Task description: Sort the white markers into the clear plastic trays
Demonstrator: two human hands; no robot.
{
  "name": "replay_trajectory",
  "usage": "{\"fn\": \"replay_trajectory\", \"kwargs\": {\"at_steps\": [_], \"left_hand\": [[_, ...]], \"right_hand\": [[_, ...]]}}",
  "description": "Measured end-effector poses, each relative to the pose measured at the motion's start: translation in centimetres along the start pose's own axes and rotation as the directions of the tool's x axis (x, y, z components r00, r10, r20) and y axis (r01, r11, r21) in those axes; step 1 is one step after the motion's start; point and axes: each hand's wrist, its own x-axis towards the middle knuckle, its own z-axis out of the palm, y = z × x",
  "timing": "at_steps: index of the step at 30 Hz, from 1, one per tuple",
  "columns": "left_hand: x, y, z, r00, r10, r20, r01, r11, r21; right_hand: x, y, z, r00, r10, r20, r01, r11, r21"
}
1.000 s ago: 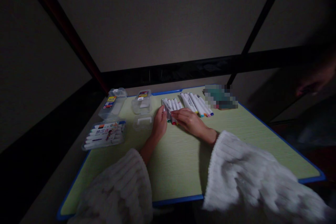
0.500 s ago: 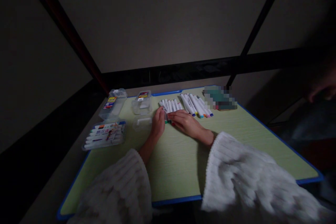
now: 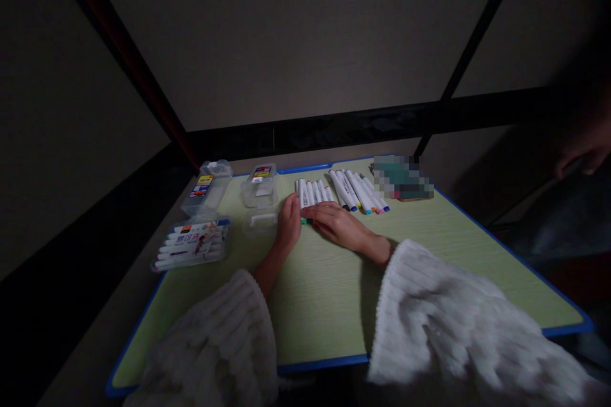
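Resting my bare right hand (image 3: 341, 226) over the near ends of a row of white, round-barrelled markers (image 3: 312, 192), I have its palm down and its fingers pointing left. My bare left hand (image 3: 288, 226) stands upright against the left side of the same row, thumb uppermost, its fingers close to the fingertips of the right. The markers lie side by side between and beyond my hands, around the middle of the far half of the pale yellow-green tabletop (image 3: 310, 305) with its blue edging; a green end peeps out between my hands. Whether either hand is actually gripping a marker I cannot tell — the fingers hide their own undersides.

Just to the right lies a second group of white markers with coloured ends (image 3: 359, 191), blue, yellow, orange and pink among them, slanting toward the near right. Farther right, near the far corner, is a flat greenish item (image 3: 403, 179), blurred into blocks.

On the left, a small clear plastic box with a yellow-and-red label (image 3: 259, 189) sits open, its clear flap toward me. Beyond it to the left is a larger clear plastic case (image 3: 206, 187), and nearer, a clear printed pack of white markers (image 3: 193, 245) overhangs the left edge. At the far right — well apart from mine — another person's hand (image 3: 585, 149) hangs in shadow.
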Motion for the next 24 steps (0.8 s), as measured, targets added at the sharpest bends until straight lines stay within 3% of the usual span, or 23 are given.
{"fn": "replay_trajectory", "kwargs": {"at_steps": [9, 13, 17, 24], "left_hand": [[-0.2, 0.0, 0.4, 0.999, -0.023, 0.028, 0.024, 0.999, -0.034], [-0.6, 0.2, 0.2, 1.000, 0.010, -0.003, -0.009, 0.983, 0.184], [-0.9, 0.9, 0.1, 0.998, 0.050, 0.032, -0.059, 0.892, 0.448], [-1.2, 1.5, 0.1, 0.991, 0.068, 0.114, -0.120, 0.819, 0.561]], "right_hand": [[-0.3, 0.5, -0.6, 0.995, 0.081, 0.060, -0.070, 0.983, -0.170], [-0.6, 0.8, -0.9, 0.988, 0.154, 0.023, -0.145, 0.961, -0.237], [-0.7, 1.0, -1.0, 0.986, 0.165, 0.012, -0.157, 0.958, -0.239], [-0.7, 1.0, -0.9, 0.986, 0.164, 0.001, -0.159, 0.956, -0.247]]}}
